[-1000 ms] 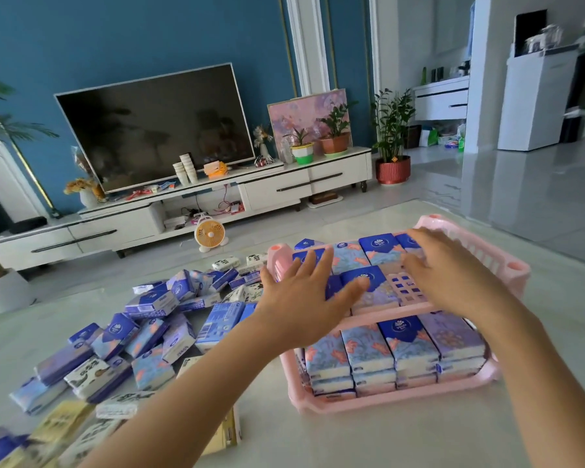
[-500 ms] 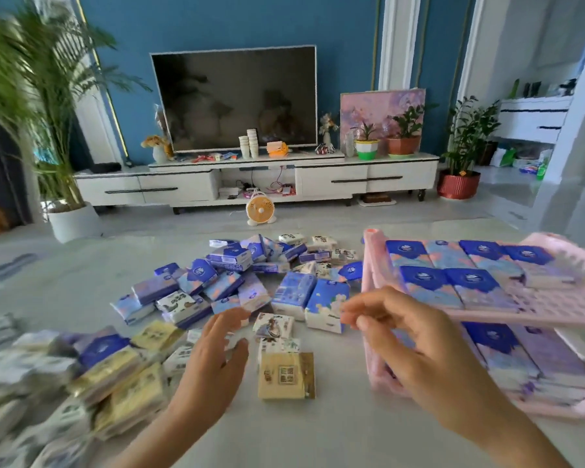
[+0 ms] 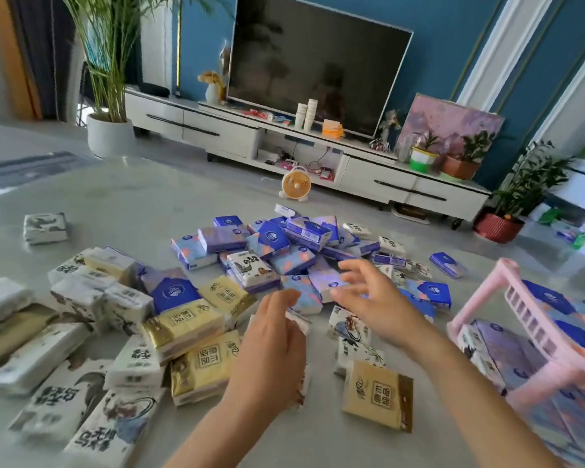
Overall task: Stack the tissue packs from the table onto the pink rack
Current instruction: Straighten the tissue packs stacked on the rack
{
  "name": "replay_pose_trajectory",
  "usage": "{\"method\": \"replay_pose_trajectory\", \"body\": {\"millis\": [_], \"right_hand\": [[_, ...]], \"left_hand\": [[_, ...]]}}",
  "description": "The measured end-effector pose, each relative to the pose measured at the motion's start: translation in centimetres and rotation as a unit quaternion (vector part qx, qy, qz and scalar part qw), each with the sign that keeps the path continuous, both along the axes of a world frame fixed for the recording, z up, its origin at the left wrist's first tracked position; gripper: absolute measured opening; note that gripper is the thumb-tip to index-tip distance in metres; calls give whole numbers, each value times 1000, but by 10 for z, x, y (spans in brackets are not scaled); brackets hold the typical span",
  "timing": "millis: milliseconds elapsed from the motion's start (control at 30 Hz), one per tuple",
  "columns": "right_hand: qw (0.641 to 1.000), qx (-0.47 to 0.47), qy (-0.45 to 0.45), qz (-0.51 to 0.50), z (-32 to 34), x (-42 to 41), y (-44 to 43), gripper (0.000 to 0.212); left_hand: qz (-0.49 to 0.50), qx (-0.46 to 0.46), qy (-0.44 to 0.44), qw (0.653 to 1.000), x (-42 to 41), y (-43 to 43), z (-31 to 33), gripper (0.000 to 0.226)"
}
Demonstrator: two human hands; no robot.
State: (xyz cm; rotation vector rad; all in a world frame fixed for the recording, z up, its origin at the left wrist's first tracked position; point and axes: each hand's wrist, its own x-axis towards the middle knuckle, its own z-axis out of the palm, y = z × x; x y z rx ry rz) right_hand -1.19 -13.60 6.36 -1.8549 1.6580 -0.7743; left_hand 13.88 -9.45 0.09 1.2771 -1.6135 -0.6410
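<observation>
Both hands had left the rack since a second ago and come over to the pile, and the head had turned left. So the pink rack (image 3: pixel 534 320) sat at the right edge of the head view.

The right hand (image 3: pixel 372 298) was stretched out with its fingers spread. It held nothing and hung just above a blue tissue pack (image 3: pixel 321 278) in the heap. The left hand (image 3: pixel 271 336) was lower, with its fingers bent down over a white pack (image 3: pixel 299 324). I could not tell if it gripped that pack.

The tissue packs (image 3: pixel 267 241) lay loose all over the grey surface (image 3: pixel 132 197), blue ones in the middle and gold and white ones nearer. The rack already held blue packs on both shelves.

The packs looked light and squashy, and their plastic wrap looked slick. A pinch across the short sides, thumb on one and fingers on the other, would likely hold best.
</observation>
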Motion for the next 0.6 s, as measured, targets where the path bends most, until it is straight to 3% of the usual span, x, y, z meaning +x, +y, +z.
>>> {"method": "replay_pose_trajectory", "body": {"millis": [167, 300, 433, 600], "right_hand": [[991, -66, 112, -27, 9, 35, -99, 68], [983, 3, 182, -36, 7, 38, -155, 84], [976, 83, 201, -32, -8, 31, -176, 71], [978, 41, 193, -65, -26, 23, -167, 62]], "left_hand": [[-5, 11, 6, 1000, 7, -14, -3, 37], [-21, 10, 5, 1000, 14, -12, -4, 33], [-44, -3, -17, 999, 17, -9, -6, 30], [-44, -13, -17, 999, 15, -9, -5, 31]]}}
